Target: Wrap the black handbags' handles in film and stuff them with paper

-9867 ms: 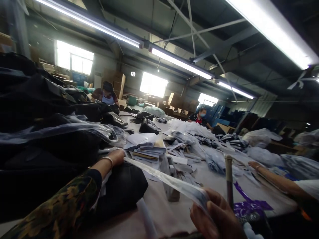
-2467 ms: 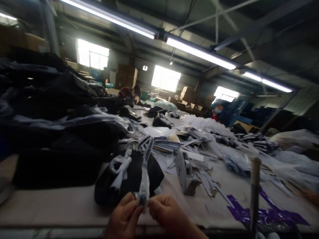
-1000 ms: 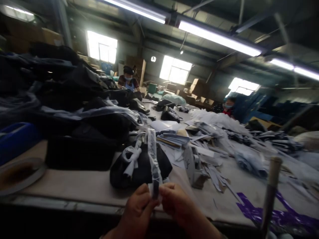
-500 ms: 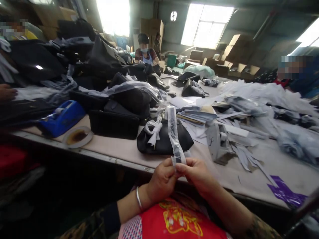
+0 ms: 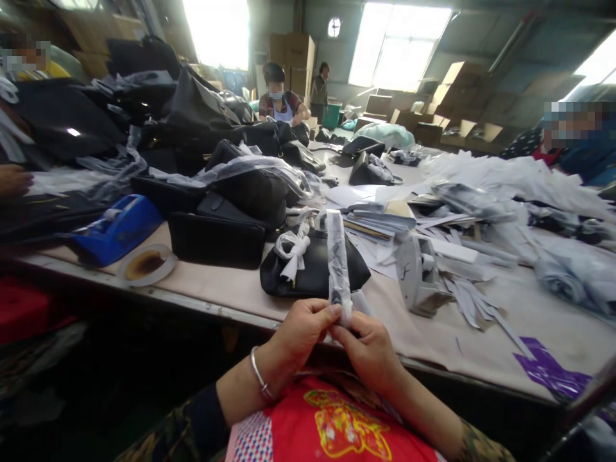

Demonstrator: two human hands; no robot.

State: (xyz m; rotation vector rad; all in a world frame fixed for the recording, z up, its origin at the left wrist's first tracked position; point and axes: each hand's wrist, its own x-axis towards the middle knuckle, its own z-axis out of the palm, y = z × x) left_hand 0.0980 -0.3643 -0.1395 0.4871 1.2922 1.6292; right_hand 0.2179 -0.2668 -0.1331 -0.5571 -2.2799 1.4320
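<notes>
The left hand (image 5: 308, 328) and the right hand (image 5: 374, 351) are close together at the near edge of the tabletop (image 5: 212, 281). Both pinch the near end of a wrapped strap (image 5: 338, 260), with their fingers shut tight on it. The strap is covered in see-through plastic, and a bit of something dark shows inside by the fingers. It goes up from the hands and in front of a black bag (image 5: 318, 277). I cannot tell if its far end is joined to the bag.

The black bag sits on the tabletop, just past the hands. On its left side is a white knot (image 5: 293, 251). To the left is a dark boxy bag (image 5: 216, 242), then a blue tape holder (image 5: 120, 230) with a flat round ring (image 5: 147, 264) near it. A big pile of dark bags (image 5: 199, 106) is far left.

Papers (image 5: 368, 224) lie behind the black bag, a bit to the right. A pale grey holder (image 5: 412, 276) stands to its right. Purple plastic (image 5: 553, 369) lies near the right edge, and a heap of white plastic (image 5: 510, 173) is far right. A person (image 5: 283, 106) in a blue apron is at the far side.
</notes>
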